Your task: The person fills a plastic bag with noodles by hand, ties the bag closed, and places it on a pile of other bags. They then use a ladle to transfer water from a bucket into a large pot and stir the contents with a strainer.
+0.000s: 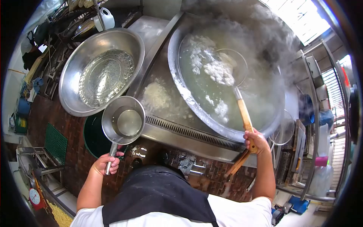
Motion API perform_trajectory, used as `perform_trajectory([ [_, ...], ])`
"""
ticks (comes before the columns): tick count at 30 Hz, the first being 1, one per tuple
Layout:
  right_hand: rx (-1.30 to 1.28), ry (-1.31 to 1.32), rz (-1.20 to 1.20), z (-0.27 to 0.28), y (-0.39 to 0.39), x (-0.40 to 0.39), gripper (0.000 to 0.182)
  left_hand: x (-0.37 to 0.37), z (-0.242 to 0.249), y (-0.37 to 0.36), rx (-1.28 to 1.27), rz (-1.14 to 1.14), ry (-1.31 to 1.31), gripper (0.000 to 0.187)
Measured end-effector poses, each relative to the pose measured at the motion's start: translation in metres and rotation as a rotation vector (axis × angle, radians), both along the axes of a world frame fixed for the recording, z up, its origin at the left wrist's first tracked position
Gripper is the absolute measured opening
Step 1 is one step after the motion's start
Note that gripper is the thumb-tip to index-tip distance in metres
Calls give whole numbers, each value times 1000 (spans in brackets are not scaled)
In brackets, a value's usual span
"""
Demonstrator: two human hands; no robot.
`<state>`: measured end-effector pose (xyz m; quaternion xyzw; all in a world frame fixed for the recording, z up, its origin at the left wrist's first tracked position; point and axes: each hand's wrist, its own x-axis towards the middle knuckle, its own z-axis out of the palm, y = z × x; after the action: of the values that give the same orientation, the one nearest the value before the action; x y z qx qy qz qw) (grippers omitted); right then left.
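Observation:
My left hand (107,164) is closed round the metal handle of a deep saucepan (109,123), which is held beside the stove with a little pale liquid showing at its bottom. In my right hand (257,140) is the wooden handle of a round skimmer (244,111). Its wire hoop reaches over a big steaming cauldron (174,72) and meets the liquid's surface. White foam (219,72) floats in clumps on the cloudy greenish liquid, some of it beside and within the hoop. Steam blurs the cauldron's far side.
A wide metal basin (70,81) with a perforated bottom stands left of the cauldron. Below it is a dark green tub (92,138). White residue (157,94) lies on the metal stove top (166,134). Shelving (308,94) rises at right; the brick floor (85,166) looks wet.

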<state>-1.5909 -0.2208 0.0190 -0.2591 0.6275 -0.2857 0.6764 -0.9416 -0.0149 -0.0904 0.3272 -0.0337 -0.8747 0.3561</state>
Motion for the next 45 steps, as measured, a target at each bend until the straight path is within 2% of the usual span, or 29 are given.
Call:
perform_trajectory([
  [4,18,-67,18,28,49,64,34,5,3,-4,-33,-47,-26,50],
  [8,-22,-151,-21,54,101,123,35,14,4,-7,-73,-105,-40,46],
  [11,-79,-123,-43,61,154,156,37,18,8,-7,-84,-131,-43,44],
  [13,-116,-29,-54,49,195,174,50,18,4,-6,-123,-135,-61,46],
  [15,-175,182,-25,37,231,209,49,17,7,-4,-106,-137,-95,47],
  [17,-254,369,-46,-4,260,231,56,18,7,-4,-116,-146,-93,46],
  [18,-437,612,3,-39,273,232,52,17,6,-3,-120,-152,-90,45],
  [19,-692,1042,170,-43,283,245,55,16,6,-2,-120,-148,-90,45],
  [21,-484,988,169,-22,294,274,53,16,4,-2,-124,-152,-101,44],
  [22,-485,982,168,-24,300,276,53,16,2,-3,-118,-150,-88,45],
  [24,-522,737,122,-37,315,269,50,18,0,-3,-127,-147,-86,44],
  [25,-607,695,95,-52,320,261,48,17,0,-2,-133,-143,-76,43],
  [27,-520,726,22,-55,317,253,50,16,-2,-3,-126,-119,-77,42],
  [28,-506,994,55,-34,314,265,52,16,-4,-4,-127,-139,-79,42],
  [29,-432,959,66,-17,313,273,47,16,-2,-3,-131,-152,-80,43],
  [31,-575,863,82,-47,323,262,47,16,2,-2,-135,-153,-125,43],
  [33,-521,608,20,-74,326,241,49,18,1,1,-126,-153,-129,42],
  [34,-484,641,14,-53,322,256,48,17,-1,0,-114,-147,-107,42],
  [35,-472,655,-10,-61,320,258,48,13,-1,-1,-103,-154,-79,42],
  [37,-715,638,-52,-82,317,248,48,11,1,-1,-112,-164,-120,43],
  [39,-292,466,-66,-30,314,265,49,10,-4,-1,-109,-158,-137,45],
  [40,-347,340,-150,-30,312,262,46,8,-1,-1,-101,-162,-143,45],
  [43,-283,239,-261,-13,298,241,38,7,-1,-2,-100,-175,-147,47],
  [45,-335,272,-349,7,282,218,29,8,0,-2,-99,-157,-139,48],
])
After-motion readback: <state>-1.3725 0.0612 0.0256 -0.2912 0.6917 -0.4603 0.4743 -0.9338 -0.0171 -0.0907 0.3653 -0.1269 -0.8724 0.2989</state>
